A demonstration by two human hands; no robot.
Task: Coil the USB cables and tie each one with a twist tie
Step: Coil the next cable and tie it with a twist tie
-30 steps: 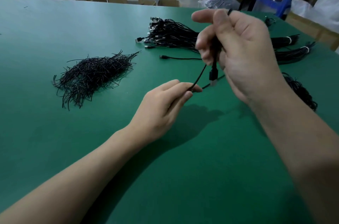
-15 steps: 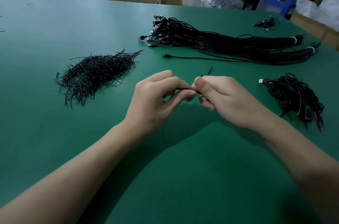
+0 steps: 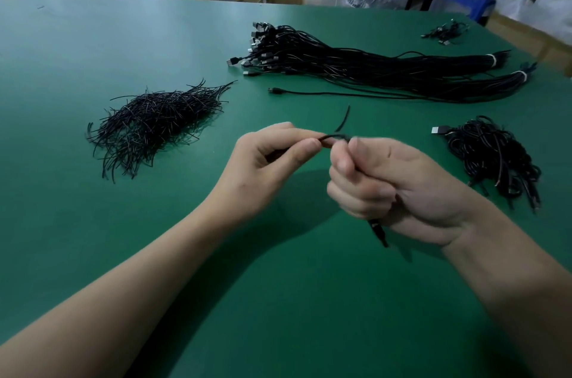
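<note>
**Nearest: the counter** point(image 3: 278, 300). Green mat, with both your forearms over it.

**Your right hand** point(image 3: 402, 188). The fingers are curled into a fist round a bunched black USB cable point(image 3: 378, 230). One plug end pokes out below the fist, so the task's thing is off the counter and in your grip.

**Your left hand** point(image 3: 272, 160). Thumb and forefinger pinch a thin black strand point(image 3: 335, 137) that bridges to the right hand, with a loose tail standing up behind. It is probably the twist tie going on, though it is too thin and blurred to tell from the cable itself. Judged step: tying this coil, with the wrap not yet closed.

**Right, mid-distance: a heap of coiled cables** point(image 3: 495, 157). One silver plug shows. These look finished, but the ties cannot be made out.

**Left, mid-distance: the twist tie pile** point(image 3: 154, 123). The stock is ample.

**Beyond the hands: a single loose cable** point(image 3: 340, 94). It lies straight and is a likely next piece.

**Further back: the long cable bundles** point(image 3: 371, 68). They are banded at the right end and uncoiled, and they make up the bulk of the work left.

**Far right corner: a small cable cluster** point(image 3: 445, 32). Its state is unclear.

**Progress.** Early, with far more cables lying straight than coiled.
</note>
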